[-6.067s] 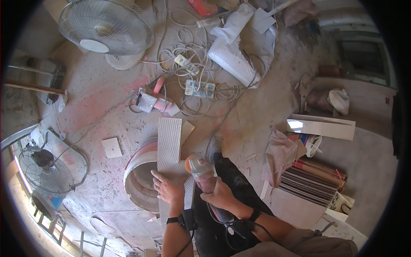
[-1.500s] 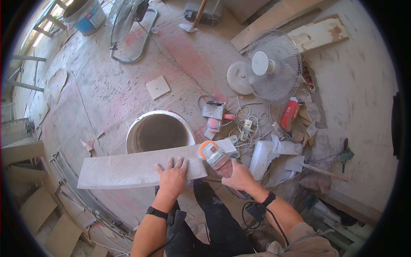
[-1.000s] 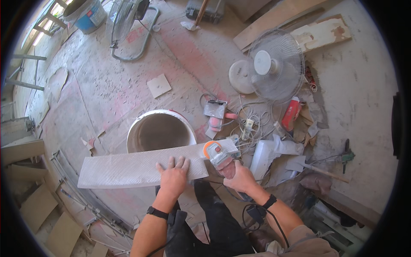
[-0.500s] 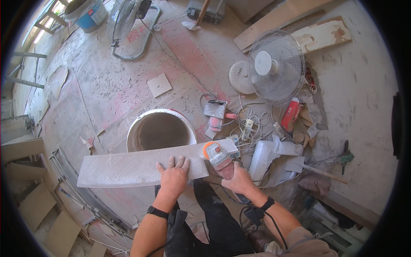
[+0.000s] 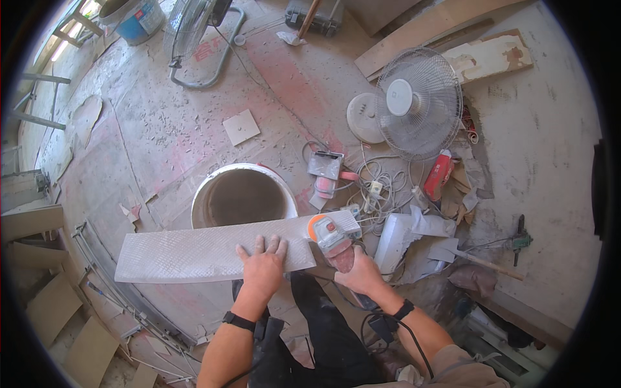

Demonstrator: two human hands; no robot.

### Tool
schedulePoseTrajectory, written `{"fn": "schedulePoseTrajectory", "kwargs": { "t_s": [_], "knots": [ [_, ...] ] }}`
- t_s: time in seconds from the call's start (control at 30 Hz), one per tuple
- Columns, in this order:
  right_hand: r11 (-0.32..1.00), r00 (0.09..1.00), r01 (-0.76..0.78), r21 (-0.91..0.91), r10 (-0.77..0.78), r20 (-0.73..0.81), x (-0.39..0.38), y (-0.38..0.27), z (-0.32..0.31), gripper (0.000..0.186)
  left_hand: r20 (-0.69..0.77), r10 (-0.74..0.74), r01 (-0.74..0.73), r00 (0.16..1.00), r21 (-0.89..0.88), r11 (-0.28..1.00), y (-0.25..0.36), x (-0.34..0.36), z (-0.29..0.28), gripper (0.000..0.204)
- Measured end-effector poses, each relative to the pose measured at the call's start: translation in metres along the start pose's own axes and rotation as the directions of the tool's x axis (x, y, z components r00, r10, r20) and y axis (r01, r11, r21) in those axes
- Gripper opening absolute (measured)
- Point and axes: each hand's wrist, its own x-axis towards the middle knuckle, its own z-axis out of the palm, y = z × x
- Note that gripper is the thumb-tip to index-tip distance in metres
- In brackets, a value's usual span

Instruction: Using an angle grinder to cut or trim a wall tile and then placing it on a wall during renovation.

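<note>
– Right hand (image 5: 361, 271) grip, how far closed?
– Fully wrapped round the angle grinder (image 5: 333, 242). Left hand (image 5: 262, 264) lies flat, fingers spread, clasping nothing, on top of the panel (image 5: 181, 253).
– Why like that?
– Palm probably steadies the panel against the tool's push. Panel sits across the near side of the bucket (image 5: 199, 205), likely its prop; contact hidden.
– Panel looks?
– Long, pale grey, criss-cross texture, lower edge bowed, maybe lens. Narrower end (image 5: 350, 224) juts past the grinder, can't tell if same piece; disc contact unclear too
</note>
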Motion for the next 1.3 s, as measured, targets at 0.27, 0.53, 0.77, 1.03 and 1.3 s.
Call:
{"fn": "schedulePoseTrajectory", "kwargs": {
  "t_s": [0.27, 0.53, 0.77, 1.03, 1.3],
  "knots": [
    [1.000, 1.000, 0.020, 0.009, -0.020, 0.010, -0.002, 0.000, 0.001, 0.062, -0.006, -0.001, 0.001, 1.000, 0.010, 1.000, -0.001, -0.001, -0.001, 0.051],
    [1.000, 0.999, -0.009, -0.002, 0.009, 0.031, -0.001, -0.007, -0.004, 0.064, 0.017, -0.005, 0.004, 1.000, 0.021, 1.000, 0.000, 0.000, 0.001, 0.052],
    [1.000, 0.997, -0.019, -0.002, 0.019, 0.077, -0.001, -0.010, -0.003, 0.067, -0.024, 0.005, -0.005, 1.000, 0.005, 1.000, -0.003, -0.003, 0.004, 0.054],
    [0.999, 0.999, 0.003, -0.050, -0.001, 0.041, -0.001, -0.007, -0.002, 0.062, 0.000, 0.001, -0.001, 1.000, -0.012, 1.000, 0.002, -0.002, -0.002, 0.055],
    [0.999, 0.997, -0.010, -0.036, 0.013, 0.075, -0.001, -0.010, -0.004, 0.064, -0.004, 0.000, 0.000, 1.000, 0.003, 1.000, -0.001, -0.001, 0.005, 0.054]
  ]
}}
